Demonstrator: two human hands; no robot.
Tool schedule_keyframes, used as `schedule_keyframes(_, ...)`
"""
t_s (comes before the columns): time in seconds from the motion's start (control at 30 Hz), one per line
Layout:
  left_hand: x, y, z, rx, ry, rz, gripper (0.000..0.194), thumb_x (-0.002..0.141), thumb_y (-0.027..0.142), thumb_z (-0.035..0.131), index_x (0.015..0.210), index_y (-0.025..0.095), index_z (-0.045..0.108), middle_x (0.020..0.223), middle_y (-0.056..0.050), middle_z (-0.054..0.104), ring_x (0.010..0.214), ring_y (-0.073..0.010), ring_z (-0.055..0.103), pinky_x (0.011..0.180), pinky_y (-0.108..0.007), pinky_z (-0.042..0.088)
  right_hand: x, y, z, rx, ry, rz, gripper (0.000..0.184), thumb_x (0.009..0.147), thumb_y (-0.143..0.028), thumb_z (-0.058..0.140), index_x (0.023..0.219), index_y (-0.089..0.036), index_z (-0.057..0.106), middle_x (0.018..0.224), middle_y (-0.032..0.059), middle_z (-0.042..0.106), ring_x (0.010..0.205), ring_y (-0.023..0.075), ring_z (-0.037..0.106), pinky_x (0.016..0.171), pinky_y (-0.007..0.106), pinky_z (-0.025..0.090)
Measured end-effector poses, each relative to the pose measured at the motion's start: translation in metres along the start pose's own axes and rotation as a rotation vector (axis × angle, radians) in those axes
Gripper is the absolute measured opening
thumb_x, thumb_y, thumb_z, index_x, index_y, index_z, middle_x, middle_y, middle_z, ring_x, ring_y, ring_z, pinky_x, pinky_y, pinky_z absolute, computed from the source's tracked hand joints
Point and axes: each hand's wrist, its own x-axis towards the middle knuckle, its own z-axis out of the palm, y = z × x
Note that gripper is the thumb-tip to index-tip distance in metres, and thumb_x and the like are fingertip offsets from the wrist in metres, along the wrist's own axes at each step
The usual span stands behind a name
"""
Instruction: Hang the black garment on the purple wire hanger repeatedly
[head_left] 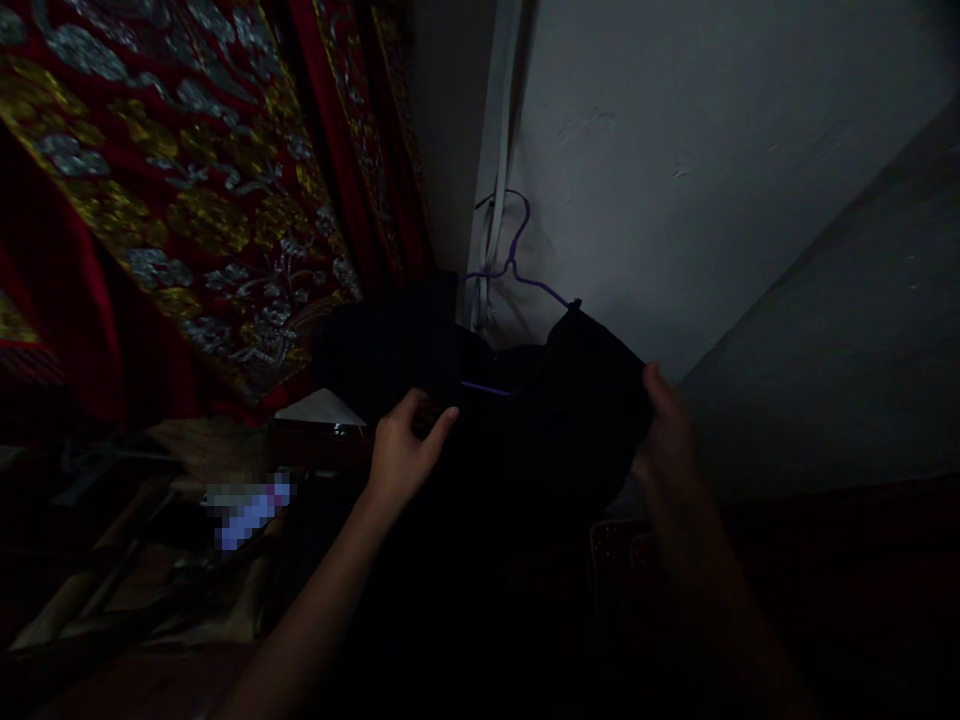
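Note:
In a dim room a black garment hangs on a purple wire hanger, whose hook stands up against the white wall. My left hand pinches the garment's collar area near the hanger's lower bar, fingers closed on the cloth. On the other side, my right hand grips the garment's right shoulder edge, thumb on top. The lower part of the garment is lost in darkness.
A red hanging cloth with gold and silver embroidery covers the left side. A white wall and a pale vertical strip stand behind. Cluttered dark objects lie low on the left.

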Motion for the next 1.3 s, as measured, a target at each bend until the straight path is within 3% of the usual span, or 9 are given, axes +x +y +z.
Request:
schedule_keyframes(0.17, 0.013, -0.006, 0.023, 0.044, 0.020, 0.005, 0.033, 0.083, 0.048, 0.076, 0.099, 0.022, 0.064, 0.090, -0.003, 0.072, 0.080, -0.0192, 0.069, 0.071, -0.029, 0.052, -0.003, 0.002, 0.004, 0.002, 0.084, -0.044, 0.042, 0.076, -0.052, 0.080, 0.096, -0.016, 0.075, 0.101, 0.0082, 0.077, 0.095, 0.0256, 0.074, 0.084, 0.039, 0.062)
schedule_keyframes(0.33, 0.019, -0.029, 0.027, -0.024, 0.070, 0.000, 0.005, 0.088, 0.024, 0.064, 0.087, 0.021, 0.060, 0.079, 0.001, 0.067, 0.071, -0.0150, 0.066, 0.068, -0.026, 0.049, -0.003, 0.014, 0.006, 0.008, 0.207, -0.136, 0.044, 0.069, -0.051, 0.084, 0.096, -0.018, 0.074, 0.101, 0.0049, 0.075, 0.100, 0.0230, 0.071, 0.094, 0.040, 0.057)
schedule_keyframes(0.57, 0.019, -0.032, 0.044, 0.015, 0.149, -0.124, 0.048, 0.075, 0.050, 0.082, 0.100, 0.023, 0.052, 0.079, 0.002, 0.063, 0.072, -0.0185, 0.066, 0.064, -0.027, 0.048, -0.033, 0.036, 0.008, -0.091, 0.307, -0.255, 0.043, 0.066, -0.055, 0.085, 0.086, -0.020, 0.070, 0.086, -0.0005, 0.068, 0.090, 0.0190, 0.066, 0.093, 0.038, 0.055)
schedule_keyframes(0.73, 0.033, -0.053, 0.048, 0.031, 0.302, -0.109, 0.024, 0.081, 0.027, 0.068, 0.098, 0.021, 0.053, 0.080, -0.001, 0.062, 0.073, -0.0213, 0.063, 0.068, -0.032, 0.049, -0.028, 0.020, 0.009, -0.122, 0.302, -0.278, 0.038, 0.069, -0.051, 0.084, 0.086, -0.020, 0.069, 0.087, 0.0006, 0.067, 0.089, 0.0195, 0.066, 0.089, 0.038, 0.056)
schedule_keyframes(0.9, -0.003, -0.052, 0.038, -0.139, 0.223, -0.126, 0.017, 0.076, 0.018, 0.060, 0.092, 0.020, 0.056, 0.082, -0.001, 0.062, 0.079, -0.0197, 0.062, 0.074, -0.030, 0.050, -0.028, 0.019, -0.012, -0.337, 0.313, -0.355, 0.032, 0.080, -0.046, 0.072, 0.096, -0.019, 0.069, 0.098, 0.0034, 0.069, 0.097, 0.0206, 0.065, 0.099, 0.042, 0.049)
schedule_keyframes(1.07, -0.048, -0.014, 0.022, -0.447, 0.172, -0.271, 0.015, 0.077, 0.017, 0.060, 0.093, 0.019, 0.060, 0.083, 0.001, 0.064, 0.079, -0.0151, 0.062, 0.072, -0.023, 0.050, -0.080, 0.050, -0.038, -0.463, 0.399, -0.384, 0.031, 0.080, -0.038, 0.073, 0.104, -0.020, 0.067, 0.112, 0.0063, 0.068, 0.109, 0.0225, 0.063, 0.102, 0.040, 0.045)
schedule_keyframes(1.13, -0.056, 0.002, 0.017, -0.502, 0.140, -0.289, 0.020, 0.077, 0.018, 0.063, 0.097, 0.018, 0.063, 0.089, 0.000, 0.068, 0.083, -0.0157, 0.064, 0.075, -0.023, 0.051, -0.106, 0.062, -0.036, -0.468, 0.242, -0.156, 0.028, 0.085, -0.043, 0.070, 0.099, -0.019, 0.067, 0.098, 0.0050, 0.070, 0.096, 0.0214, 0.065, 0.092, 0.037, 0.049)
schedule_keyframes(1.2, -0.059, 0.014, 0.014, -0.522, 0.099, -0.296, 0.028, 0.077, 0.019, 0.064, 0.105, 0.017, 0.065, 0.097, -0.002, 0.071, 0.088, -0.0172, 0.066, 0.078, -0.025, 0.053, -0.127, 0.067, -0.026, -0.505, -0.108, 0.083, 0.030, 0.091, -0.049, 0.064, 0.094, -0.019, 0.068, 0.084, 0.0036, 0.069, 0.082, 0.0197, 0.065, 0.081, 0.033, 0.049)
schedule_keyframes(1.3, -0.063, 0.028, 0.015, -0.513, 0.043, -0.298, 0.033, 0.078, 0.020, 0.064, 0.111, 0.018, 0.065, 0.098, -0.003, 0.073, 0.088, -0.0180, 0.068, 0.076, -0.026, 0.054, -0.143, 0.064, -0.001, -0.543, -0.519, 0.231, 0.032, 0.095, -0.051, 0.059, 0.089, -0.019, 0.065, 0.077, 0.0012, 0.065, 0.077, 0.0172, 0.063, 0.074, 0.028, 0.047)
